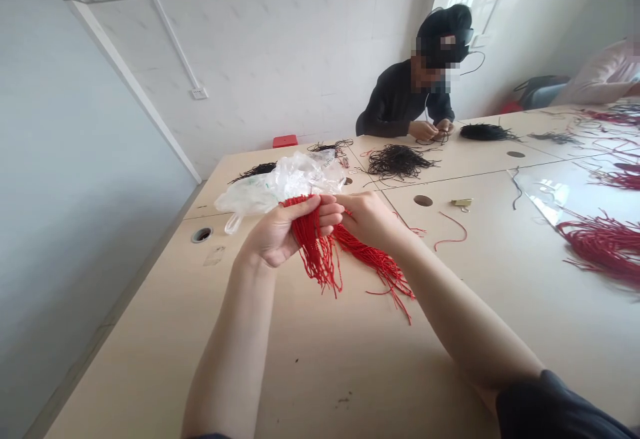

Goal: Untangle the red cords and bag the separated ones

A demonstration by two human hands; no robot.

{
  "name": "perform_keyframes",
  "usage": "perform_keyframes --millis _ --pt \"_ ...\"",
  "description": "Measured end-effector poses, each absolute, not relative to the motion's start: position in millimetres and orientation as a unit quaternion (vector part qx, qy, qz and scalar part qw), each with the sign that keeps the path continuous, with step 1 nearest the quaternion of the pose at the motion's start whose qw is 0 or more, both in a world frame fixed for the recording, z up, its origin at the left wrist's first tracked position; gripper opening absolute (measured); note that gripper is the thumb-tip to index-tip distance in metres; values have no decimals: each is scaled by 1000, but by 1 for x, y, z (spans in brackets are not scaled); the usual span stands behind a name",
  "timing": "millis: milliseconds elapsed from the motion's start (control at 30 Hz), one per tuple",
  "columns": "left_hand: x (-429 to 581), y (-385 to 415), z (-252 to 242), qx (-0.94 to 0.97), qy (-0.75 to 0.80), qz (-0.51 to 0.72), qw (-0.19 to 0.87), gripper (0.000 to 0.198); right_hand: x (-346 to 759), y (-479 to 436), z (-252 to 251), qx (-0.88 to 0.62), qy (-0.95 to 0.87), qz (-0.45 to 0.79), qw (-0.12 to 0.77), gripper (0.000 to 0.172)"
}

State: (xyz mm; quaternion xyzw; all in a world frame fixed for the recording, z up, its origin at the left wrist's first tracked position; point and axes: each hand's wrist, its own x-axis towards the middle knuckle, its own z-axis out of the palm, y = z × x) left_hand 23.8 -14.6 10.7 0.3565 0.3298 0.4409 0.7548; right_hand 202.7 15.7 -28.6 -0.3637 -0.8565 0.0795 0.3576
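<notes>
Both hands work over a pale laminate table [330, 372], nearer its left edge along the wall than its right side. The left hand [283, 232] is curled shut around a bundle of red cords [313, 246], its loose ends hanging below the fist. The right hand [367, 219] is closed as well, gripping strands of that bundle, which trail down toward the tabletop. A translucent plastic bag [280, 182] bunches up just behind the left hand, touching it. To the right of the hands lie a round grommet hole [423, 200], a small brass fitting [462, 202] and a short loose red cord [453, 231], with open tabletop toward the near edge. Across the table, a co-worker [405, 102] handles dark strands with both hands [430, 131], just beyond a heap of black cords [400, 162]. A pile of dark red cords [605, 249] runs off the right side of the view
</notes>
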Motion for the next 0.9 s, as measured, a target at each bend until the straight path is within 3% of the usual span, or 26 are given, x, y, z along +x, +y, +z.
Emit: perform_keyframes --millis 100,233,367,533,633,733,900 --pt "8 -16 20 324 326 490 741 29 192 19 -38 -372 -855 124 338 35" --pt "-7 -16 26 274 336 538 723 36 178 27 -54 -328 -867 209 311 31" --pt "-5 -14 24 282 363 531 711 28 175 34 -64 -298 -880 226 292 27" --pt "9 -13 21 325 355 534 695 21 196 41 -61 -376 -869 198 254 17" --pt "14 -10 17 332 343 551 684 17 207 41 -51 -392 -822 255 326 21" --pt "19 -7 10 322 344 555 685 16 208 34 -40 -319 -769 389 395 32" --pt "32 -7 3 321 354 557 679 29 195 21 -36 -243 -700 546 391 46"
